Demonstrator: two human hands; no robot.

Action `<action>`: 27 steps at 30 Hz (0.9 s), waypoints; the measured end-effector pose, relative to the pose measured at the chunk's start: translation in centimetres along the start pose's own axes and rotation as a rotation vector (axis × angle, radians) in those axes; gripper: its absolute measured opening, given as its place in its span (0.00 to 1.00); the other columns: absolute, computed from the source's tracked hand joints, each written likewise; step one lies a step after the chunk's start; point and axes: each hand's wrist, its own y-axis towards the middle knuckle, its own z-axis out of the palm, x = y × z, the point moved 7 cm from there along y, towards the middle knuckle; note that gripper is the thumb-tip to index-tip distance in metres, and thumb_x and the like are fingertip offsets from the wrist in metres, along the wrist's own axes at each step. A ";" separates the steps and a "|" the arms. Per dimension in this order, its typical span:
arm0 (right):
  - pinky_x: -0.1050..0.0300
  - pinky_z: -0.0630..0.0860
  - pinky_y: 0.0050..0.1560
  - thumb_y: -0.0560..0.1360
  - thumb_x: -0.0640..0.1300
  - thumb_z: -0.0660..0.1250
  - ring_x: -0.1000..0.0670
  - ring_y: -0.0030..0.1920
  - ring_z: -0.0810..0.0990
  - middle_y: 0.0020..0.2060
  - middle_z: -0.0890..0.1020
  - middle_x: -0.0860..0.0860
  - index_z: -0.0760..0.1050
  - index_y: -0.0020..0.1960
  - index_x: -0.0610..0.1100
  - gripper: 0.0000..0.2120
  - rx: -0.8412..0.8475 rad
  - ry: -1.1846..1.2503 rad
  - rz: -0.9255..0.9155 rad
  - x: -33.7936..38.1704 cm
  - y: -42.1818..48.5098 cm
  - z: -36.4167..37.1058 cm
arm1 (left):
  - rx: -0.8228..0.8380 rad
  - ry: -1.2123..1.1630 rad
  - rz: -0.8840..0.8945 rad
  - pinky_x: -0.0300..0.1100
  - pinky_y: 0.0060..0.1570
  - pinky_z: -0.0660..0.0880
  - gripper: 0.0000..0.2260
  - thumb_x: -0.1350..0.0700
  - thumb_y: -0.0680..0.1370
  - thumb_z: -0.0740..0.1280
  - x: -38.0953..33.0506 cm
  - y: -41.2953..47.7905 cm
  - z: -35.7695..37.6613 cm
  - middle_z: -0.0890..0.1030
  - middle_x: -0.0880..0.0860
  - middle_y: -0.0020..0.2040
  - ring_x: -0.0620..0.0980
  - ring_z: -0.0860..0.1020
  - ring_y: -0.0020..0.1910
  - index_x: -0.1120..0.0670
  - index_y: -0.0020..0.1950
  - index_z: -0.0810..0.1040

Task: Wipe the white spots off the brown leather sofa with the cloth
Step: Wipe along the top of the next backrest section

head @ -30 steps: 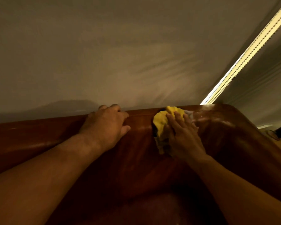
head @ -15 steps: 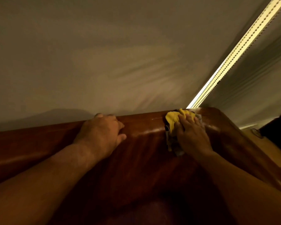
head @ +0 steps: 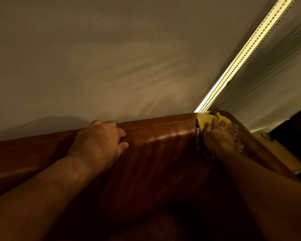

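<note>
The brown leather sofa (head: pixel 163 153) fills the lower half of the view, its glossy backrest top running left to right. My right hand (head: pixel 217 138) presses a bunched yellow cloth (head: pixel 205 120) against the top right corner of the backrest. Part of the cloth hangs below and beside the hand. My left hand (head: pixel 101 141) lies over the top edge of the backrest, fingers curled behind it, holding nothing else. A faint pale streak (head: pixel 169 123) shows on the top edge between the hands.
A plain grey wall (head: pixel 111 66) stands right behind the sofa. A bright strip of window blind (head: pixel 238 63) runs up diagonally from the sofa corner. To the right are a wooden surface (head: pixel 276 150) and a dark object (head: pixel 295 133).
My right hand has slid the cloth rightward along the backrest top to its right corner. The left hand has stayed on the top edge.
</note>
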 end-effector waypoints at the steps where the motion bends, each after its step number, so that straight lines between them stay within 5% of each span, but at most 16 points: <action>1: 0.35 0.51 0.72 0.80 0.50 0.45 0.37 0.73 0.55 0.74 0.59 0.40 0.58 0.73 0.42 0.24 -0.028 -0.017 -0.027 0.4 0.0 -0.1 | -0.008 0.005 0.003 0.47 0.52 0.75 0.18 0.38 0.75 0.59 -0.1 0.1 0.0 0.77 0.45 0.58 0.51 0.72 0.57 0.43 0.61 0.75; 5: 0.45 0.48 0.74 0.80 0.51 0.51 0.40 0.75 0.54 0.75 0.60 0.44 0.61 0.74 0.47 0.23 -0.091 0.084 -0.134 3.1 -1.4 -0.2 | -0.030 0.012 -0.008 0.47 0.50 0.75 0.17 0.38 0.75 0.60 -0.3 0.1 -0.1 0.78 0.46 0.55 0.52 0.74 0.56 0.45 0.58 0.77; 11: 0.46 0.48 0.74 0.79 0.51 0.56 0.42 0.74 0.57 0.74 0.65 0.46 0.67 0.71 0.49 0.21 -0.127 0.154 -0.491 12.7 -8.8 1.3 | -0.034 -0.014 -0.017 0.51 0.54 0.75 0.17 0.40 0.75 0.62 -0.5 -0.1 -0.3 0.79 0.49 0.55 0.54 0.74 0.57 0.46 0.59 0.78; 16: 0.49 0.47 0.75 0.79 0.52 0.54 0.46 0.76 0.53 0.74 0.63 0.49 0.65 0.72 0.51 0.22 -0.034 0.254 -0.743 13.9 -13.1 1.6 | -0.033 -0.062 0.002 0.48 0.62 0.72 0.20 0.40 0.76 0.62 0.1 -0.5 -0.4 0.77 0.48 0.64 0.52 0.72 0.63 0.46 0.64 0.75; 18: 0.51 0.48 0.74 0.79 0.47 0.59 0.44 0.76 0.55 0.74 0.64 0.47 0.66 0.72 0.48 0.21 -0.080 0.241 -0.729 11.5 -12.2 1.2 | -0.006 -0.088 0.016 0.46 0.67 0.67 0.21 0.40 0.76 0.61 0.4 -0.7 -0.2 0.72 0.46 0.69 0.49 0.69 0.68 0.45 0.67 0.72; 24: 0.40 0.43 0.73 0.80 0.46 0.54 0.40 0.76 0.44 0.77 0.54 0.47 0.58 0.75 0.47 0.24 -0.123 0.301 -0.280 11.9 -10.9 3.1 | -0.005 -0.103 0.048 0.48 0.67 0.68 0.20 0.44 0.78 0.61 0.7 -1.0 -0.3 0.72 0.49 0.70 0.52 0.70 0.68 0.47 0.69 0.70; 27: 0.38 0.41 0.72 0.80 0.47 0.54 0.37 0.76 0.43 0.77 0.55 0.47 0.60 0.74 0.48 0.23 -0.194 0.380 -0.313 14.7 -14.0 3.6 | -0.016 -0.189 0.057 0.43 0.66 0.67 0.18 0.49 0.78 0.63 2.4 -1.7 -1.1 0.75 0.51 0.68 0.52 0.72 0.66 0.49 0.68 0.73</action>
